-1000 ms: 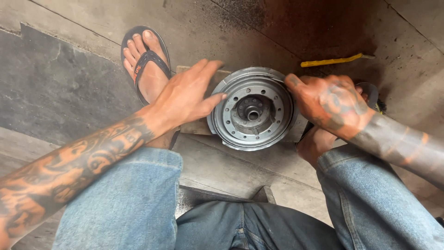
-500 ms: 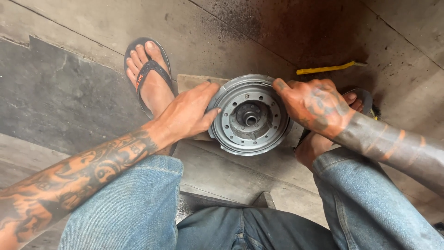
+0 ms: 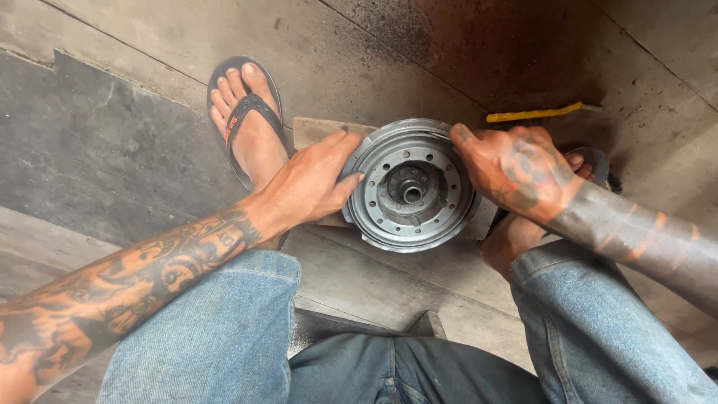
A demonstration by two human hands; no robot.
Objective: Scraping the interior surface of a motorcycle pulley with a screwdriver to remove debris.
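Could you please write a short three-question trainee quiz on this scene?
1. True or false: both hands touch the round grey metal drum with a ring of holes.
2. What does the drum rest on? A) a wooden board B) a blue cloth
3. Which thin object lies on the concrete floor beyond the right hand?

Key: 1 true; left hand on its left rim, right hand on its right. 2 A, wooden board. 3 yellow strip.

Left hand (image 3: pixel 310 185) and right hand (image 3: pixel 516 170) face inward, fingers spread.
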